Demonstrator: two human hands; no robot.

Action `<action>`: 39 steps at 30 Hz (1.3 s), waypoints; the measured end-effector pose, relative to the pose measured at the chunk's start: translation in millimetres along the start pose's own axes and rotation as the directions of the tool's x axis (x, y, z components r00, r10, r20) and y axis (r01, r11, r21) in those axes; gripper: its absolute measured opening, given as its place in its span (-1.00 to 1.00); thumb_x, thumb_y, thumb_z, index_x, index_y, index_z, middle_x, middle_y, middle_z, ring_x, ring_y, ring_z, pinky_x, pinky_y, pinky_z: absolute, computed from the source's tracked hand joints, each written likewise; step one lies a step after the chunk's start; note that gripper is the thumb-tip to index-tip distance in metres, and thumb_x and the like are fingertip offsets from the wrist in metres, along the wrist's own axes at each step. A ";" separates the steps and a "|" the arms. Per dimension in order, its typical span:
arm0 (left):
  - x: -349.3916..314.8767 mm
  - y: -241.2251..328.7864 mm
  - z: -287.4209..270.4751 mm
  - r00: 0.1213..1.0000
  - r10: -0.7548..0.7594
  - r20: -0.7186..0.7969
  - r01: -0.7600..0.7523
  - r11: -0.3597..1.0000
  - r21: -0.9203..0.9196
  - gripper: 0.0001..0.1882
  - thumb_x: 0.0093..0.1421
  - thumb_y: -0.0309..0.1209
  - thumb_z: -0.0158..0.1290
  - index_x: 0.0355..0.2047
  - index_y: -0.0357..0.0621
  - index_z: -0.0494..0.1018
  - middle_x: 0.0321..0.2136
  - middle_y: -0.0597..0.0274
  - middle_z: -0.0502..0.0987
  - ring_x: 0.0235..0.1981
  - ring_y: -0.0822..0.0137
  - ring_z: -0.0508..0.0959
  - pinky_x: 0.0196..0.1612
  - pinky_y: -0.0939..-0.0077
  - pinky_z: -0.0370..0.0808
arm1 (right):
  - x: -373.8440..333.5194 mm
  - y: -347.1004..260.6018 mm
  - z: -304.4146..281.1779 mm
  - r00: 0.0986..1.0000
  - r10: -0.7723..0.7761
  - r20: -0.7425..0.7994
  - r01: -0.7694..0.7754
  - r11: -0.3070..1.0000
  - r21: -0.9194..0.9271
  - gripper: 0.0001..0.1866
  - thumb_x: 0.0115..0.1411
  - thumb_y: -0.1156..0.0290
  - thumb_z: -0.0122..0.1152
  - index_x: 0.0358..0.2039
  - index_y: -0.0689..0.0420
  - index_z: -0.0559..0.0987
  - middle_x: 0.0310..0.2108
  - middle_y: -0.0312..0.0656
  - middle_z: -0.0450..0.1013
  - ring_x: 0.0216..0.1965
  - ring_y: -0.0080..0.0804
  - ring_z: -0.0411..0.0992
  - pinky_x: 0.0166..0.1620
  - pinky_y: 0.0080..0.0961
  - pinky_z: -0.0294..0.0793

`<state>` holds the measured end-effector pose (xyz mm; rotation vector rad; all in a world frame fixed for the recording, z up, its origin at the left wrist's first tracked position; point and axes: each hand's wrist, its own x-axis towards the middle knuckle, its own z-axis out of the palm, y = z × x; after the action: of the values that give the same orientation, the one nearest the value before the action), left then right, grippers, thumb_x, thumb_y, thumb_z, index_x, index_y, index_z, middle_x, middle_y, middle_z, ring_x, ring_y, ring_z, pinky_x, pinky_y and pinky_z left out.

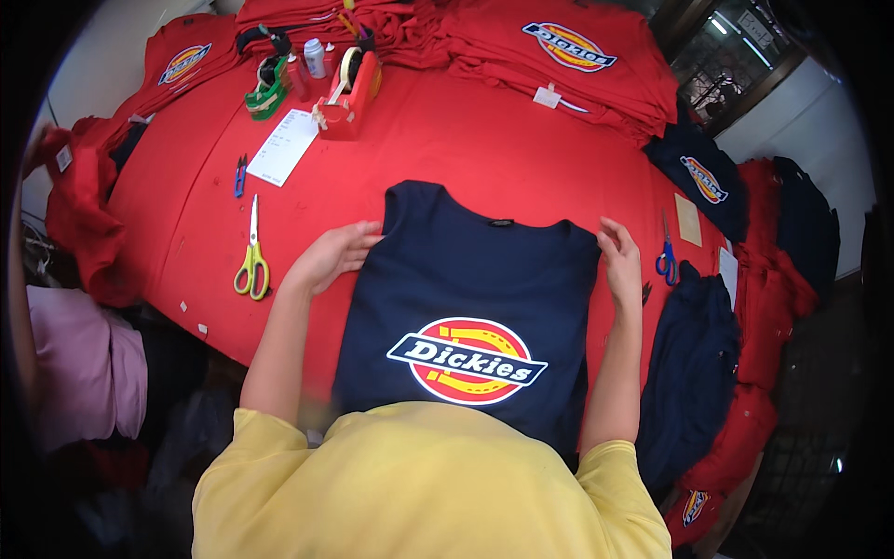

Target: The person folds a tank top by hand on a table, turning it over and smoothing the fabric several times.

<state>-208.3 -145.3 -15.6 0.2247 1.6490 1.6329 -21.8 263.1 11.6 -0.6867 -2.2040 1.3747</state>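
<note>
Resting flat on the red-covered table (200, 233), the navy shirt (466, 279) lies face up directly in front of the person, near the middle of the view. Its lower end is hidden behind the person's yellow top (438, 484).

Grip: left hand (337, 256) at the shirt's left edge, below the shoulder, fingers extended, palm not closed. Right hand (620, 259) at the opposite edge, near the right shoulder, fingers loosely bent and parted. Neither appears clenched on cloth; whether any fingertip is tucked under the edge cannot be told.

Handling (judged): light, soft, limp fabric; not fragile, little tendency to slip on the cloth beneath. It would sag and wrinkle if raised from one point. Best hold: both shoulder corners together, or matching places on the two side edges, keeping the printed badge (466, 361) flat.

Orientation: neckline (500, 224) faces away from the person; badge reads upright from the person's side, its banner dipping slightly to the right. Long axis taken as neck to hem, running from the far side of the table toward the body, slightly oblique. No sleeves spread outward; both side edges look folded in.

Nearby: yellow-handled scissors (252, 265) left of the left hand; blue-handled scissors (667, 265) right of the right hand; red tape dispenser (349, 107) beyond the shirt, to the left.
</note>
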 end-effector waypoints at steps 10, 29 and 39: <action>-79.4 -5.1 71.6 0.849 0.527 0.030 -0.356 0.530 0.770 -0.71 0.13 -0.44 0.15 -0.15 -0.31 0.49 -0.45 0.05 0.51 -0.44 0.19 0.56 -0.32 0.37 0.50 | -19.0 -97.9 212.1 0.829 -0.393 0.397 0.497 0.844 -0.203 -0.63 0.18 0.38 0.15 0.00 0.19 0.49 -0.01 0.06 0.42 -0.07 0.00 0.45 0.02 -0.32 0.41; -110.0 -36.2 63.8 0.916 0.220 0.336 -0.402 0.470 0.786 -0.76 0.10 -0.59 0.05 -0.18 -0.23 0.46 -0.26 0.01 0.52 -0.26 0.15 0.58 -0.18 0.30 0.49 | -213.6 -52.3 143.0 0.728 -0.156 0.668 0.294 0.951 -0.099 -0.73 0.25 0.26 0.10 -0.19 0.19 0.55 -0.20 -0.03 0.39 -0.22 0.00 0.46 -0.15 -0.31 0.47; -104.9 -47.1 52.2 0.928 0.147 0.341 -0.363 0.557 0.747 -0.75 0.04 -0.49 0.17 -0.23 -0.24 0.45 -0.34 0.07 0.43 -0.37 0.21 0.53 -0.25 0.32 0.46 | -216.6 -43.1 140.7 0.862 -0.113 0.494 0.245 0.947 -0.210 -0.86 0.16 0.37 0.21 -0.37 0.17 0.52 -0.34 -0.11 0.35 -0.35 -0.06 0.45 -0.28 -0.25 0.41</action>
<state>-86.5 -177.9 -9.3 1.1372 2.1241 0.8502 52.8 15.5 -30.0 -0.2184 -2.7977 1.2596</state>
